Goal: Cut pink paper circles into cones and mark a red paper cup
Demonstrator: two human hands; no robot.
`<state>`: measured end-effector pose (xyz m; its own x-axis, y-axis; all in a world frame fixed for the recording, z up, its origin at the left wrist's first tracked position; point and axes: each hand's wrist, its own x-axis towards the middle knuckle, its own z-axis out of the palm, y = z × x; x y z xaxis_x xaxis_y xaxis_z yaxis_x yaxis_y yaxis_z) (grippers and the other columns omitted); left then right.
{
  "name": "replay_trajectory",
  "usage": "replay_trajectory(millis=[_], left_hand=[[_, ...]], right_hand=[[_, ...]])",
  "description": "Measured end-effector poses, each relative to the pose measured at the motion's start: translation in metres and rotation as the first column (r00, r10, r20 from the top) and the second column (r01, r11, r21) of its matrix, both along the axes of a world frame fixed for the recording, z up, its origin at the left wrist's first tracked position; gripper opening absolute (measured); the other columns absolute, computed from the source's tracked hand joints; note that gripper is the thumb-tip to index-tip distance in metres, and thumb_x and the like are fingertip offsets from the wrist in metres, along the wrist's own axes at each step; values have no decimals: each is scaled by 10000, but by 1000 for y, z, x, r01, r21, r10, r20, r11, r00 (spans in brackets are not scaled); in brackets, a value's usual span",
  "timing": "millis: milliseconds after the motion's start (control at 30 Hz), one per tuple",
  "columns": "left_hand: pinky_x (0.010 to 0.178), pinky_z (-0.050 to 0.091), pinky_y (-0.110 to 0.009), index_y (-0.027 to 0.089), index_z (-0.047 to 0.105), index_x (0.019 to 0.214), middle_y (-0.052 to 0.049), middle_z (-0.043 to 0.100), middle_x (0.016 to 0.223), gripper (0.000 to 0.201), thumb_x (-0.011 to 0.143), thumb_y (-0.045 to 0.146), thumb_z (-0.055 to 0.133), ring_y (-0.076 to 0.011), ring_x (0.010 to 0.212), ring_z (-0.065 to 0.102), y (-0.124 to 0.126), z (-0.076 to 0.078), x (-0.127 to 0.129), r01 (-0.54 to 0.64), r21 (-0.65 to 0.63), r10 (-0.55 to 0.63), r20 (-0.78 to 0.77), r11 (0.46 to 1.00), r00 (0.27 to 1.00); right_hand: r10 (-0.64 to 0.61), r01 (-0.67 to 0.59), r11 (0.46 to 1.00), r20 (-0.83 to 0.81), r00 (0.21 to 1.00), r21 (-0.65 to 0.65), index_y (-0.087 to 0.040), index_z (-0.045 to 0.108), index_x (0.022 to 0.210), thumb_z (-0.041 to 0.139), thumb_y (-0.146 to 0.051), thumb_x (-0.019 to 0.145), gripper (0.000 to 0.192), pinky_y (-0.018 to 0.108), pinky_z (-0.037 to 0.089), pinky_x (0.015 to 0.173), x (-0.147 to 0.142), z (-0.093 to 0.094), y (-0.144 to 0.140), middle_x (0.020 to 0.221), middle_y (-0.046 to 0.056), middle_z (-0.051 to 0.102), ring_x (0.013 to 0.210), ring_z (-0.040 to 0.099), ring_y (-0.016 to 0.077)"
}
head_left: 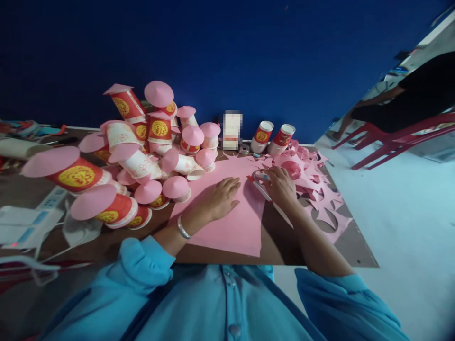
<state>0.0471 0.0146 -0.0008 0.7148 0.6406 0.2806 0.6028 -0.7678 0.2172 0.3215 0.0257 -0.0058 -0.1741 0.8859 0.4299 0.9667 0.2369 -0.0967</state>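
My left hand lies flat, fingers spread, on a pink paper sheet spread over the brown table. My right hand rests at the sheet's right edge and grips scissors with red-and-white handles, blades pointing toward me. A pink-covered cup stands just beyond the right hand. I wear a bracelet on the left wrist and blue sleeves.
A heap of red-and-gold paper cups with pink paper lids fills the table's left. Two uncovered cups stand at the back by the blue wall. Pink paper offcuts lie right. A red chair and another person stand far right.
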Motion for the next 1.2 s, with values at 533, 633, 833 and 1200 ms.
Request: replay_trajectory(millis=[533,633,833,1200], left_hand=[[1294,378,-500,45,438,1563,-257,511,1633,651,1002,306,639,-363,1555,466,-32,-31,-29,-80,-16,77,-141,997,987],[1281,401,-518,68,426,1582,-244,497,1650,660,1011,325,634,-369,1553,468,-43,-34,-43,-128,-18,126,-113,992,986],[1215,491,-513,96,481,1566,-236,544,1615,634,1038,428,600,-354,1501,532,-65,-33,-74,-234,-39,232,-49,971,971],[1056,601,-426,175,729,1268,-129,782,1270,291,1052,173,534,-254,1186,737,-67,-26,-88,-298,22,295,83,954,952]], right_hand=[[532,-495,844,205,822,-205,-120,702,1175,600,-110,1002,201,392,558,787,-69,1,-49,1161,149,739,940,665,252],[526,-468,848,282,802,-251,-108,709,1083,522,-38,995,218,388,528,702,-77,6,-55,1047,148,724,843,636,247],[501,-429,862,314,807,-271,-88,707,1124,457,20,977,310,397,524,671,-85,11,-60,1031,180,708,853,624,267],[443,-399,894,270,855,-202,-148,707,912,438,19,997,327,379,426,640,-84,-4,-60,890,112,675,761,543,220]])
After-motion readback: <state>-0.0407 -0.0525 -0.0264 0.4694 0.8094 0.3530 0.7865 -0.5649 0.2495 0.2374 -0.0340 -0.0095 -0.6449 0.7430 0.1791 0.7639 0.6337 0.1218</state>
